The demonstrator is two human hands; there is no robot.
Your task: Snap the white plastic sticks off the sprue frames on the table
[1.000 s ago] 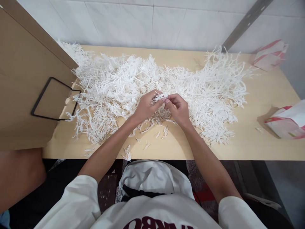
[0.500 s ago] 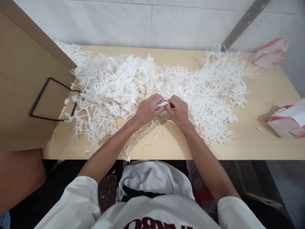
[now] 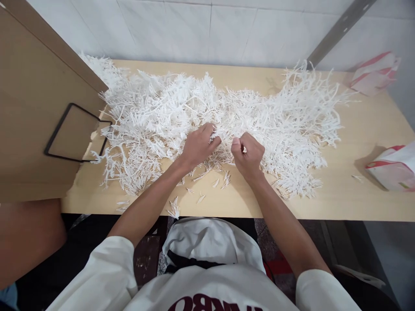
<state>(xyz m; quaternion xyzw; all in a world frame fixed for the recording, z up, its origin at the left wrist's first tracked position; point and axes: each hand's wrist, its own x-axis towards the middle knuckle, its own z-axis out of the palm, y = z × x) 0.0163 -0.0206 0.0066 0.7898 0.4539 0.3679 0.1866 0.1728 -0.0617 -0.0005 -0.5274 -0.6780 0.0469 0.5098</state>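
A wide heap of white branching plastic-like pieces (image 3: pixel 155 108) spreads across the light wooden table (image 3: pixel 236 203). At the heap's front middle is my left hand (image 3: pixel 201 144), its thumb and fingers curled around white strands that blend with the heap behind. A short gap to the right, my right hand (image 3: pixel 248 153) is closed with the thumb against the bent forefinger; what it holds, if anything, is hidden. Small loose white sprigs (image 3: pixel 226 179) lie on the bare wood in front of both hands, and a larger one (image 3: pixel 174 208) rests at the front edge.
A cardboard panel (image 3: pixel 42 108) with a black wire frame (image 3: pixel 53 137) stands at the left. Two red-and-white packets (image 3: pixel 376 74) (image 3: pixel 394 168) are on the right. A metal post (image 3: pixel 340 32) rises by the tiled wall. Another person's bare limb shows at lower left.
My hands were together at the heap's front; now they are apart, the right hand having moved right and closed more tightly. The view has shifted slightly.
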